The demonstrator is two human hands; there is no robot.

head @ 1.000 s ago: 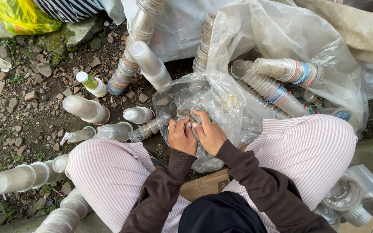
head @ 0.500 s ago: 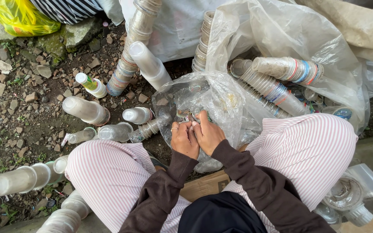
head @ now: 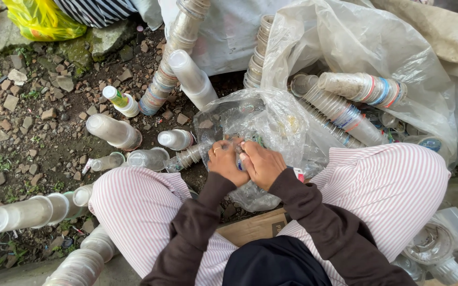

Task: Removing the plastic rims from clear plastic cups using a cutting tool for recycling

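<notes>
Both hands meet at the mouth of a clear bag (head: 271, 127) between the knees. The left hand (head: 225, 161) and right hand (head: 261, 163) are clenched on a small item, mostly hidden by the fingers; what it is I cannot tell. It sits between the palms, at 3 o'clock from the left hand. A slip would likely drop it among the cups (head: 149, 158) on the stony ground (head: 38, 132) at 9 o'clock, or tear the thin bag.
</notes>
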